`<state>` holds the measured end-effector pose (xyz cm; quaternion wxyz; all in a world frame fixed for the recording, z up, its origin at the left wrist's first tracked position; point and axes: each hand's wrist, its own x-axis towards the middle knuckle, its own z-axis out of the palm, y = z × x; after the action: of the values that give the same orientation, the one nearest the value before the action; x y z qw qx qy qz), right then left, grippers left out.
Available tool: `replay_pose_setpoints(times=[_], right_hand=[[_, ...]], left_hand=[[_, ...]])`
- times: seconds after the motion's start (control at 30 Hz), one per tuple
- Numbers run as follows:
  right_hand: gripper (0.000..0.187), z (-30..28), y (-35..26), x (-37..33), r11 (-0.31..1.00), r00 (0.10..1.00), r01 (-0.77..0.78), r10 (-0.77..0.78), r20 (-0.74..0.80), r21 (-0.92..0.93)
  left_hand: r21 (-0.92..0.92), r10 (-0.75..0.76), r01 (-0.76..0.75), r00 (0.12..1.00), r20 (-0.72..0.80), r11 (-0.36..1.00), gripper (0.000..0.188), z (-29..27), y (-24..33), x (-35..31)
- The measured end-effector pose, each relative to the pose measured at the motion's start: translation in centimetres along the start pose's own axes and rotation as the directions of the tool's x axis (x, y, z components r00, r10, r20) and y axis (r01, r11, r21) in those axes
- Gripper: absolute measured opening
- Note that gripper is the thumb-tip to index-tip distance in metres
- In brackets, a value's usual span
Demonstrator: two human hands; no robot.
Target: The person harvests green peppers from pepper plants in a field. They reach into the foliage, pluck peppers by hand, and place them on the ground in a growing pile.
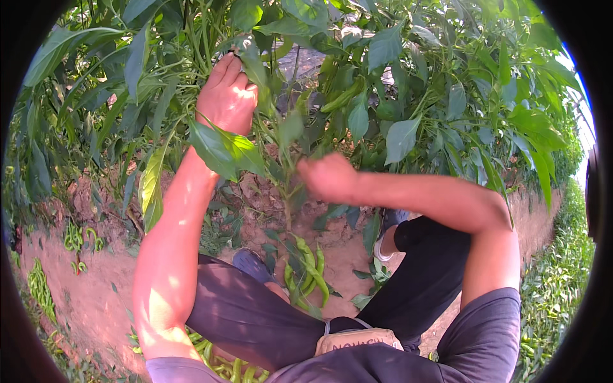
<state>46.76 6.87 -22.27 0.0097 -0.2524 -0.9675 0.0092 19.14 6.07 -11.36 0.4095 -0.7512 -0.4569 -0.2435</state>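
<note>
My left hand (pixel 228 96) reaches up into a leafy green pepper plant (pixel 386 48). Its fingers are curled closed among the stems, and what they grip is hidden by leaves; a small dark spot shows at the fingertips. Lower and to the right, my right hand (pixel 329 179) is closed in a fist beside the plant's main stem (pixel 287 207). Motion smears it, so anything between its fingers cannot be made out. A long green pepper (pixel 343 97) hangs in the foliage above the right hand. Several picked green peppers (pixel 310 271) lie on the soil between my feet.
More green peppers (pixel 236 370) lie beneath my left leg. At the far left, small pepper heaps (pixel 41 288) rest on the dirt path (pixel 89 300). My shoes (pixel 252 265) stand close to the plant row. A tan pouch (pixel 357 340) sits at my waist. Another green row runs along the right.
</note>
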Motion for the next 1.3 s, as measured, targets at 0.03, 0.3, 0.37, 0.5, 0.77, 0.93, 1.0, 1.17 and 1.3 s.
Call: replay_pose_setpoints(times=[0.03, 0.3, 0.37, 0.5, 0.77, 0.93, 1.0, 1.17, 1.3], right_hand=[[0.015, 1.3, -1.5, -3.3, 0.996, 0.979, 0.080, -0.088, 0.185, 0.049], [0.046, 3.2, -0.2, -8.7, 0.956, 0.200, 0.130, -0.284, 0.938, 0.262], [0.056, 0.7, 0.4, -4.6, 0.555, 0.690, -0.519, -0.177, 0.702, 0.650], [0.032, -4.4, 4.9, 5.9, 0.933, 0.969, -0.026, 0.111, -0.219, 0.358], [0.037, -5.6, 21.1, 20.5, 0.923, 0.910, -0.381, 0.367, -0.192, -0.043], [0.043, -1.2, 23.7, 23.0, 0.762, 0.775, -0.275, 0.536, -0.334, 0.586], [0.044, -0.2, 24.0, 23.6, 0.779, 0.745, -0.203, 0.516, -0.422, 0.594], [0.048, -1.9, 25.2, 27.8, 0.869, 0.595, -0.045, 0.420, -0.685, 0.493], [0.051, -6.9, 25.9, 28.7, 0.963, 0.443, 0.064, 0.208, -0.872, 0.262]], left_hand=[[0.010, -0.009, 0.009, 1.000, 0.018, 1.000, 0.014, 0.1, 0.0, 0.0], [0.043, -0.028, 0.026, 0.999, 0.035, 0.999, 0.015, 1.4, 0.2, 0.0], [0.069, -0.016, 0.016, 1.000, -0.002, 0.998, 0.016, 1.7, 0.2, 0.3], [0.023, -0.034, 0.032, 0.995, 0.095, 0.999, 0.014, 1.4, 0.2, 0.5], [-0.070, -0.053, 0.066, 0.983, 0.175, 0.995, 0.006, -1.2, 0.0, -0.1], [-0.041, -0.067, 0.078, 0.970, 0.236, 0.996, 0.007, -1.7, 0.3, 0.0], [-0.039, -0.082, 0.095, 0.962, 0.262, 0.995, 0.007, -1.8, 0.2, 0.0], [-0.019, -0.087, 0.097, 0.950, 0.299, 0.995, 0.011, -2.4, -0.1, -0.5], [-0.024, -0.083, 0.093, 0.955, 0.286, 0.995, 0.017, -2.7, -0.2, -0.9]])
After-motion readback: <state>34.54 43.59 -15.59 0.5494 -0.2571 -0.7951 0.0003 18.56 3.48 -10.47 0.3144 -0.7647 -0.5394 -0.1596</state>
